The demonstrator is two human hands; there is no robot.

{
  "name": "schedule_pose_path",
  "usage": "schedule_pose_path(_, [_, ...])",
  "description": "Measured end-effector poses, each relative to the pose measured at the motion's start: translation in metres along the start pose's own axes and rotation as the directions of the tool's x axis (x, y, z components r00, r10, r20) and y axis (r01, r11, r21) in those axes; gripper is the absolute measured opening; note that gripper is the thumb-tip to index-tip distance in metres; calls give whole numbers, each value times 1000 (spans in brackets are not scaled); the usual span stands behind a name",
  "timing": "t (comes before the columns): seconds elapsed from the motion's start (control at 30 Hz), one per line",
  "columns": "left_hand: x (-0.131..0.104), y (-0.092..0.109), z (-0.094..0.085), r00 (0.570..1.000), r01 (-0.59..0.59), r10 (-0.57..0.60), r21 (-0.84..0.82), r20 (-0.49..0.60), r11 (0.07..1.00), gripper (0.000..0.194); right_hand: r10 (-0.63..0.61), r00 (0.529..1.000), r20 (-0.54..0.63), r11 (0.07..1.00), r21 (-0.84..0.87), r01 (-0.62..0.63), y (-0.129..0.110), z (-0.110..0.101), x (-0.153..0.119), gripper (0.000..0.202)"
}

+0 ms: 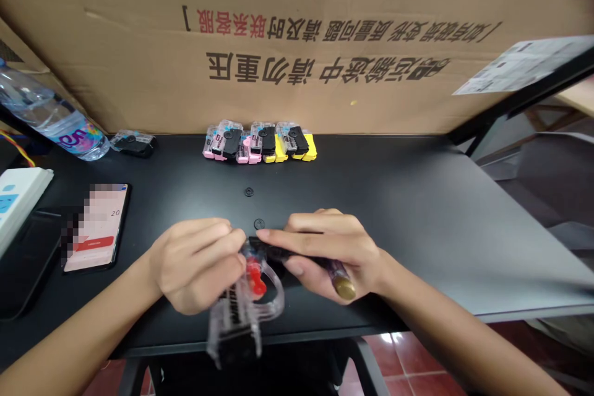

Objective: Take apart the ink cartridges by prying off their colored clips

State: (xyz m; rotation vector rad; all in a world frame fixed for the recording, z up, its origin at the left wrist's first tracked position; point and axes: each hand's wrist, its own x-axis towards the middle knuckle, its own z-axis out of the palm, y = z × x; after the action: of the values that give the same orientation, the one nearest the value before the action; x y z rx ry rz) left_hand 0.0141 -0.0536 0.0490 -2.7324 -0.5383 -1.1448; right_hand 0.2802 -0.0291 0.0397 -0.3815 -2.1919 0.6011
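My left hand (199,263) is closed around a clear plastic device (229,315) with a black end, a clear curved loop and a red part (255,277); it is tilted and partly blurred. My right hand (331,253) grips a dark slim rod with a rounded gold end (344,286), its kind unclear. The right index finger reaches a black part (257,242) at the top of the device, between the two hands. Just beyond the fingers lies a small black disc (259,223). A second black disc (249,192) rests farther back on the black table (417,216).
Several clear-and-black cases (229,139), some with pink or yellow parts, line the back edge against a cardboard sheet (371,0). Another such case (133,143) sits by a water bottle (77,130). A lit phone (99,229) and a white power strip (21,198) lie left.
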Motion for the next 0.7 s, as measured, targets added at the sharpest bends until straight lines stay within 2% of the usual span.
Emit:
schedule_pose_path(0.07, [-8, -3, 0, 996, 83, -83, -22, -32, 996, 17, 57, 998, -18, 998, 13, -57, 2, -4, 1, 33])
schedule_pose_path(0.13, [-16, -9, 3, 982, 181, -185, -111, -30, 977, 12, 118, 993, -17, 993, 18, -117, 8, -9, 2, 33])
schedule_pose_path(0.17, [-19, -13, 6, 957, 286, -291, -142, -17, 948, 16, 148, 989, -4, 989, 13, -148, 13, -12, 3, 33])
schedule_pose_path(0.2, [-21, -18, 9, 897, 436, -441, -106, -36, 894, 23, 183, 983, 10, 983, 0, -183, 19, -16, 3, 33])
schedule_pose_path(0.23, [-22, -24, 11, 816, 573, -573, -26, -77, 819, 30, 221, 975, 28, 975, -26, -220, 27, -21, 2, 33])
schedule_pose_path(0.3, [-21, -36, 13, 634, 769, -773, 81, 20, 634, 35, 323, 946, 13, 937, -141, -319, 44, -33, 0, 33])
schedule_pose_path(0.37, [-21, -49, 12, 478, 867, -871, 103, 112, 488, 44, 448, 891, -75, 849, -276, -451, 64, -49, -5, 35])
schedule_pose_path(0.43, [-22, -60, 10, 364, 922, -926, 104, 100, 374, 62, 498, 842, -207, 740, -404, -537, 82, -66, -13, 40])
schedule_pose_path(0.5, [-26, -67, 7, 283, 935, -955, 194, 91, 296, 81, 523, 779, -347, 598, -501, -625, 99, -81, -22, 43])
schedule_pose_path(0.57, [-30, -71, 6, 243, 910, -965, 320, 101, 263, 88, 552, 710, -437, 430, -581, -692, 114, -93, -32, 42])
schedule_pose_path(0.63, [-34, -73, 5, 230, 855, -968, 454, 102, 251, 87, 611, 623, -488, 268, -613, -743, 125, -99, -39, 43])
schedule_pose_path(0.7, [-34, -72, 3, 221, 782, -971, 580, 87, 230, 84, 677, 558, -480, 173, -632, -755, 131, -100, -41, 43])
